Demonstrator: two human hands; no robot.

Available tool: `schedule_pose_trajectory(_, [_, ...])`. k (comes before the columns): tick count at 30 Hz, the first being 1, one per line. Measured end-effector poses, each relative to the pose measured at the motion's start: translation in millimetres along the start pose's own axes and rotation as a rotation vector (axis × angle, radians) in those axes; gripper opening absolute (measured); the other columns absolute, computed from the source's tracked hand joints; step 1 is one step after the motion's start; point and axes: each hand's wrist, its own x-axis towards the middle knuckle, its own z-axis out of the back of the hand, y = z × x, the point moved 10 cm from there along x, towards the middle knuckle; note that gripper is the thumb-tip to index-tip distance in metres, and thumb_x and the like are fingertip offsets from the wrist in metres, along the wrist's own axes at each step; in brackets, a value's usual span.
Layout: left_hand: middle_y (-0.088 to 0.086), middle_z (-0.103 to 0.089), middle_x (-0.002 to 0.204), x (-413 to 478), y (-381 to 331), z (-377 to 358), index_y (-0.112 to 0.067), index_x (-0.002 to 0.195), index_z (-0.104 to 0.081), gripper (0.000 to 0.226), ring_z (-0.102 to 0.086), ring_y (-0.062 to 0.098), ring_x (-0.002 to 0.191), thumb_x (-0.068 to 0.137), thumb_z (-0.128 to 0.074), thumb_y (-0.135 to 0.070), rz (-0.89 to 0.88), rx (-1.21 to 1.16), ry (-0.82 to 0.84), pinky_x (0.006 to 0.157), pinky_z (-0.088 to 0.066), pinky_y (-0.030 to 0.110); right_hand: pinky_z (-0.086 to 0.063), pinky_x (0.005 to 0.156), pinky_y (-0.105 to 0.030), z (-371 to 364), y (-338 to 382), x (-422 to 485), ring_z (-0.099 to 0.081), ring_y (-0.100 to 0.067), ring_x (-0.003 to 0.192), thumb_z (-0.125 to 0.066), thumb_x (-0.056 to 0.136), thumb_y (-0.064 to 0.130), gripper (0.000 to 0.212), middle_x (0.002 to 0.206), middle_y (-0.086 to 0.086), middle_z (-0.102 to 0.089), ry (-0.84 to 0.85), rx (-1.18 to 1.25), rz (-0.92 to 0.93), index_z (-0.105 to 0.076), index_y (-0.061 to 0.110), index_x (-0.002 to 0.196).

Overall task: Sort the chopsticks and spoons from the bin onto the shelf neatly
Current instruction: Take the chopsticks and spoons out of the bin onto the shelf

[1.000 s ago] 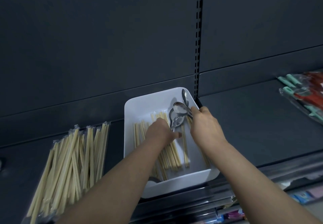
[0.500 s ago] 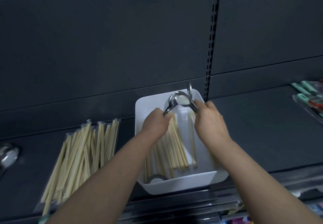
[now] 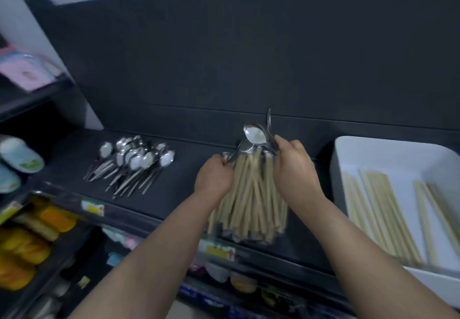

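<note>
A few spoons (image 3: 255, 133) are in the air, bowls up, above the far end of the chopstick pile (image 3: 251, 201). The right hand (image 3: 293, 166) grips most of them by the handles, fingers curled round the bunch. The left hand (image 3: 214, 179) pinches one handle whose bowl sits just under the others. The bunch is too blurred to count.

The chopstick pile lies mid-shelf (image 3: 174, 189), its near ends at the front edge. The spoon pile (image 3: 134, 161) lies toward the shelf's left end, well apart from the hands, bowls to the back. The bin (image 3: 373, 144) stands at the right end with loose chopsticks (image 3: 383, 209) in it; no spoon shows in the part of it in view.

The step in hand looks like carrying a batch of spoons from bin to spoon pile. The next move likely calls for a swing left past the chopstick pile. After that comes a low set-down, bowls to the back and handles in line with those lying there, so nothing slides off the front edge
</note>
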Motion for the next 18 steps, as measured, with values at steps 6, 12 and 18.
schedule_pose_trajectory(6, [0.021,-0.066,0.106,30,147,97,-0.002,0.099,-0.063,0.030,-0.060,0.037,0.099,0.096,-0.046,-0.026,0.174,0.011,-0.050,0.080,-0.045,0.039,-0.042,0.089,-0.038,-120,105,0,-0.052,-0.039,0.109,-0.037,0.091,-0.007,0.053,0.123,-0.021,-0.051,0.055,0.030,0.043,-0.045,0.008,0.141])
schedule_pose_trajectory(12, [0.021,-0.062,0.111,63,223,156,-0.004,0.096,-0.056,0.026,-0.057,0.036,0.100,0.099,-0.040,-0.024,0.221,0.053,-0.025,0.078,-0.040,0.035,-0.043,0.078,-0.037,-219,149,3,-0.056,-0.042,0.098,-0.033,0.089,-0.009,0.053,0.114,-0.020,-0.051,0.184,-0.001,-0.070,-0.048,0.008,0.137])
schedule_pose_trajectory(18, [0.016,-0.062,0.113,89,252,153,-0.004,0.111,-0.057,0.036,-0.058,0.034,0.102,0.101,-0.036,-0.031,0.259,0.104,0.042,0.079,-0.043,0.036,-0.044,0.086,-0.039,-276,152,14,-0.054,-0.043,0.104,-0.034,0.091,-0.006,0.053,0.121,-0.020,-0.046,0.273,-0.031,-0.197,-0.041,0.009,0.141])
